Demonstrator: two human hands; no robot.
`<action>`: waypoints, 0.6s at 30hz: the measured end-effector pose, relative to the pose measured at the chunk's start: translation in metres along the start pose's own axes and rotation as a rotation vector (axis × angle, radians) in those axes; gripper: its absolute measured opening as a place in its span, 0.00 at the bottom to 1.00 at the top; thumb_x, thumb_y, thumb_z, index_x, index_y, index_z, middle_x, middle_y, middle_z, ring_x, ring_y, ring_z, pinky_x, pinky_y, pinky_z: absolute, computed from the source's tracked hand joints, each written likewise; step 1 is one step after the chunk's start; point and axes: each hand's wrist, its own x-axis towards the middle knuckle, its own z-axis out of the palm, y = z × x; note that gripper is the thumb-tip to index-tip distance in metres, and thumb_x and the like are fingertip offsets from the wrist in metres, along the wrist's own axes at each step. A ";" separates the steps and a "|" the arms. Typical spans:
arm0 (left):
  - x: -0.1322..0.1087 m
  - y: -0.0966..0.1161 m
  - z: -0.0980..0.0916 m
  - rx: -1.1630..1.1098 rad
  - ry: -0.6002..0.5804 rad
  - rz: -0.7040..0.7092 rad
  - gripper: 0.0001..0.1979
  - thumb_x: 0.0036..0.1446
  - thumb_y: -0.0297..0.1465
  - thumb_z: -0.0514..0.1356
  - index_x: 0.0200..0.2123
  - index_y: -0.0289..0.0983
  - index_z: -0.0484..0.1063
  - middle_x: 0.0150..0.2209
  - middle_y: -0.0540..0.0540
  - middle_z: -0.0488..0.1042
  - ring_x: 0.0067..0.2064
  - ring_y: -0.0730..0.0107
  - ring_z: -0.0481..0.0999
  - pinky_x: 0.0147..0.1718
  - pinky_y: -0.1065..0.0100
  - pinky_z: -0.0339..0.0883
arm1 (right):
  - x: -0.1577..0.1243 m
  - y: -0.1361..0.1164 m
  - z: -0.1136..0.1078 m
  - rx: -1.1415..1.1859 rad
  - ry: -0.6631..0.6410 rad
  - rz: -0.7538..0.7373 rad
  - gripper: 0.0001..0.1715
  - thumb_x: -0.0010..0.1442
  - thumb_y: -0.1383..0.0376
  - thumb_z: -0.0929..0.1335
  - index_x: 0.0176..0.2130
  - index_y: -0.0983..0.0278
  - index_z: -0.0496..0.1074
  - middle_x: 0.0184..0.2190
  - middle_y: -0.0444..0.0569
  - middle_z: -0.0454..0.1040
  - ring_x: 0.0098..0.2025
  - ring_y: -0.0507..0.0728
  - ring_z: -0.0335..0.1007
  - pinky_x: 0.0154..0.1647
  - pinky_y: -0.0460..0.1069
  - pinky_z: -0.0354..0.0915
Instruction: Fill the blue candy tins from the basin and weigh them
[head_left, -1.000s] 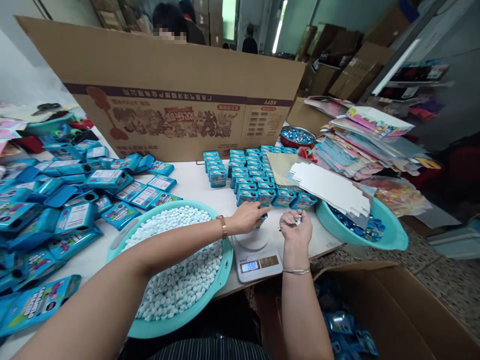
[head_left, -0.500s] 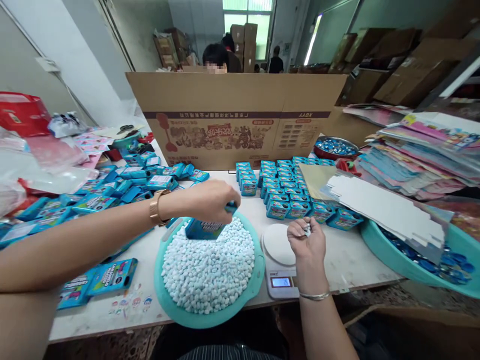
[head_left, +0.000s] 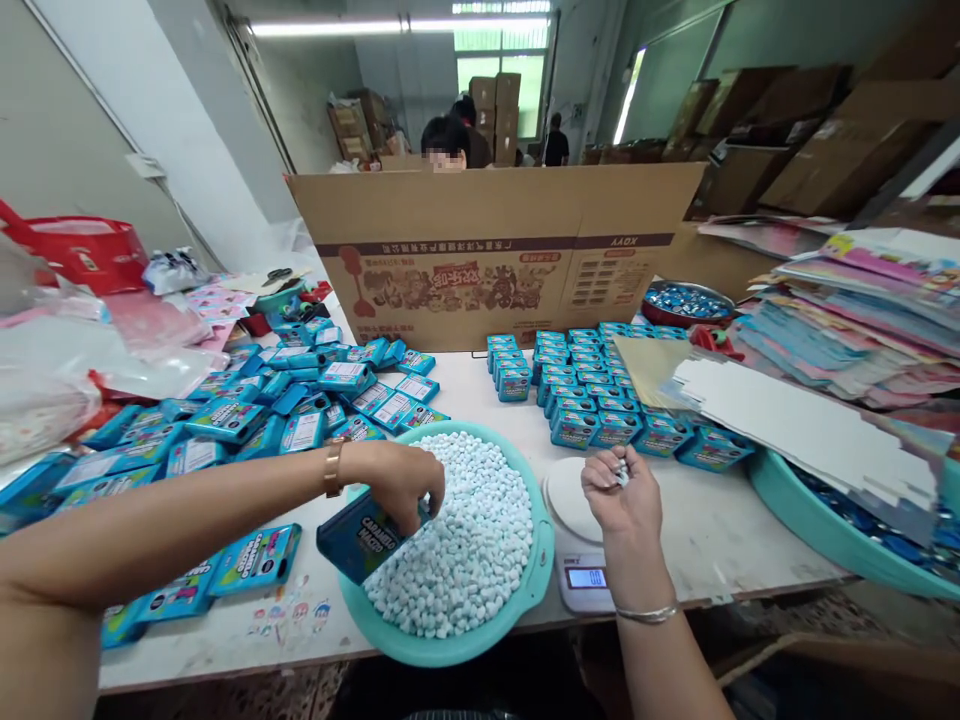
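My left hand is closed on a small blue candy box, tilted over the left side of a turquoise basin. White candies fill the basin. The box's printed side faces me; its opening and anything inside are hidden. My right hand is palm up with curled fingers, gripping a few white candies. It hovers by a white digital scale, partly covering it. The scale's display reads 0.0.
Many blue boxes lie piled at left; others stand in rows at right. An upright cardboard sheet forms a barrier behind. White card sheets rest across a second turquoise basin. A person is beyond the cardboard.
My left hand has brought the box toward me and to the basin's left side, tilting it. The scale's display has changed to 0.0. My right hand still holds candies. The camera view has shifted.
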 end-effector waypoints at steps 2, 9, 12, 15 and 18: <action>0.001 -0.004 0.003 -0.044 0.079 0.019 0.20 0.45 0.29 0.66 0.44 0.43 0.81 0.41 0.46 0.82 0.40 0.61 0.79 0.36 0.68 0.70 | -0.001 -0.001 -0.001 -0.002 0.012 0.015 0.15 0.67 0.67 0.61 0.27 0.61 0.58 0.16 0.35 0.56 0.13 0.45 0.51 0.13 0.40 0.51; -0.006 -0.011 -0.010 -0.162 0.638 0.163 0.19 0.54 0.32 0.60 0.50 0.41 0.76 0.45 0.46 0.80 0.41 0.65 0.78 0.43 0.66 0.71 | 0.011 -0.007 -0.019 -0.084 -0.113 -0.029 0.14 0.62 0.66 0.67 0.28 0.61 0.58 0.17 0.34 0.57 0.14 0.45 0.54 0.14 0.40 0.54; 0.010 -0.017 -0.004 -0.226 0.946 0.213 0.25 0.59 0.35 0.59 0.60 0.40 0.66 0.50 0.42 0.77 0.48 0.63 0.77 0.49 0.63 0.71 | 0.016 -0.009 -0.026 -0.046 -0.070 -0.034 0.13 0.61 0.67 0.67 0.28 0.61 0.59 0.17 0.34 0.58 0.14 0.46 0.54 0.13 0.41 0.54; 0.038 -0.027 -0.005 -0.234 1.098 0.187 0.30 0.60 0.36 0.59 0.65 0.39 0.59 0.53 0.41 0.76 0.51 0.62 0.76 0.54 0.60 0.70 | 0.021 -0.012 -0.032 -0.059 -0.083 -0.043 0.12 0.60 0.67 0.67 0.28 0.61 0.59 0.17 0.34 0.58 0.14 0.45 0.54 0.14 0.40 0.54; 0.075 -0.038 -0.021 -0.131 1.076 0.122 0.24 0.61 0.35 0.58 0.60 0.38 0.64 0.56 0.40 0.74 0.56 0.59 0.74 0.57 0.59 0.68 | 0.029 -0.017 -0.040 -0.100 -0.131 -0.057 0.14 0.59 0.67 0.69 0.28 0.61 0.59 0.17 0.34 0.58 0.14 0.45 0.55 0.14 0.40 0.55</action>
